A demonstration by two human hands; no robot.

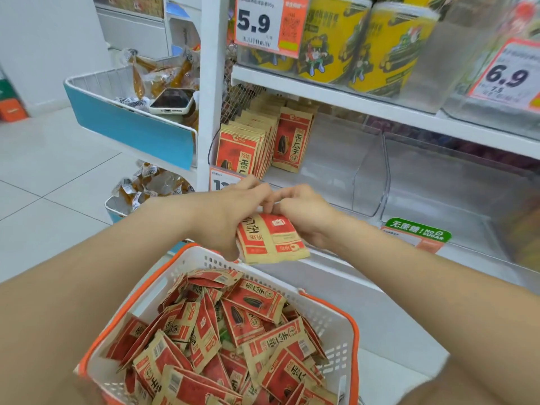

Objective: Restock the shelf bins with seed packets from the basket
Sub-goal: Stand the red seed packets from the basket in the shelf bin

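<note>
In the head view, the left hand (pixel 225 217) and the right hand (pixel 304 217) met just above the far rim of the basket (pixel 328 323), each with its fingers curled round a small stack of seed packets (pixel 271 239). The left hand gripped the stack's left edge and the right hand its upper right side, with the fingertips of the two hands nearly touching over the top. The stack was tilted, its printed face toward the camera.

Near, between the forearms, the white basket with its orange rim held a loose heap of red-and-tan packets (pixel 233 340). Far behind the hands, a shelf bin (pixel 214 153) held a row of upright packets (pixel 248 141), and one packet (pixel 292 138) leaned just to their right. Further right stood a clear plastic bin (pixel 371 176). On the shelf above were yellow canisters (pixel 388 45) and a price tag (pixel 257 21). To the far left, a phone (pixel 172 101) lay in a blue-fronted wire rack (pixel 128 127).
</note>
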